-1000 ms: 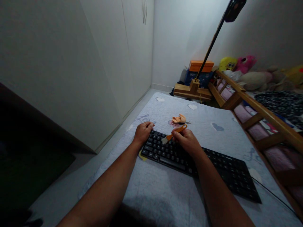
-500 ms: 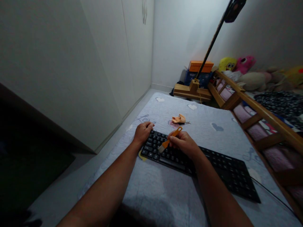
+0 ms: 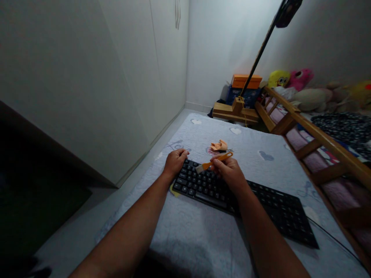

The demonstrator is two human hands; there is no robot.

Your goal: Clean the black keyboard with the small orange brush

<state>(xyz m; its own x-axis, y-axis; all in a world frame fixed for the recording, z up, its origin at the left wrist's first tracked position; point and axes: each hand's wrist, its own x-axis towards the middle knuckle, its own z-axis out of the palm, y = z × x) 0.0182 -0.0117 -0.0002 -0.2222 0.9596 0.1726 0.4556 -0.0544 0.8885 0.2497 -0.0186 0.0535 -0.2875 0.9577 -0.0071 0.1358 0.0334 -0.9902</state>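
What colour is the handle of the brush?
The brush handle is yellow-orange, best seen in the head view.

Can't see the whole keyboard [image 3: 199, 185] here: the right hand [image 3: 228, 170] and its forearm block a chunk of the middle, and the left hand [image 3: 175, 161] hides one corner, so no clue how those fingertips sit. Key legends are mostly too tiny to read. The brush [image 3: 223, 157] is partly behind fingers, and honestly I can't tell if its bristles touch the keys — too small. Something thin pokes out by the peach bundle [image 3: 220, 145], no idea what. Cable [image 3: 327, 231] runs off-frame, both forearms get cropped at the bottom, top of the black device [image 3: 288, 13] is chopped — and the yellow plush [image 3: 362, 94] far right is cut off and blurry.
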